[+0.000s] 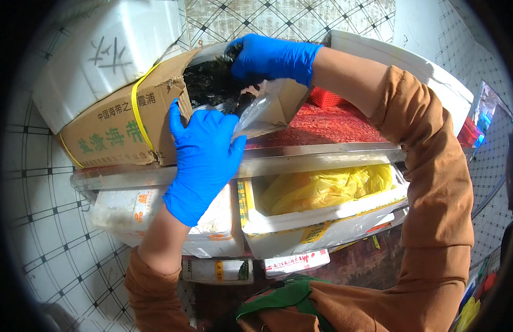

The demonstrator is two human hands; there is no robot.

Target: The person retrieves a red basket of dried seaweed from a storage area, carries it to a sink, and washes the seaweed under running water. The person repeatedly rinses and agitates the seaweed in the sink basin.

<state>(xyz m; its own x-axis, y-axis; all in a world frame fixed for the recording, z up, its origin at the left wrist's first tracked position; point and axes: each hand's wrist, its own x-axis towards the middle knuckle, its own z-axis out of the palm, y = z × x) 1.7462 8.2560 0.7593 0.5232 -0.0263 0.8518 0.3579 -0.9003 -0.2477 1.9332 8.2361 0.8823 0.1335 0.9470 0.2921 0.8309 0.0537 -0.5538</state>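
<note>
A cardboard carton lies on the bench with its torn open end towards the right. Inside is a dark, glossy, wet-looking mass like seaweed, partly wrapped in a clear plastic liner. My left hand, in a blue glove, holds the carton's near edge beside the liner; one finger stretches along the carton's outside. My right hand, also blue-gloved, reaches over the opening from the right. Its fingers curl into the dark mass at the far side, where the fingertips are partly hidden.
Yellow strapping circles the carton. Behind it leans a white foam box. A red mottled benchtop has a metal edge. Below stand a foam box holding a yellow plastic bag and a lidded foam box. A red basket sits behind my right forearm.
</note>
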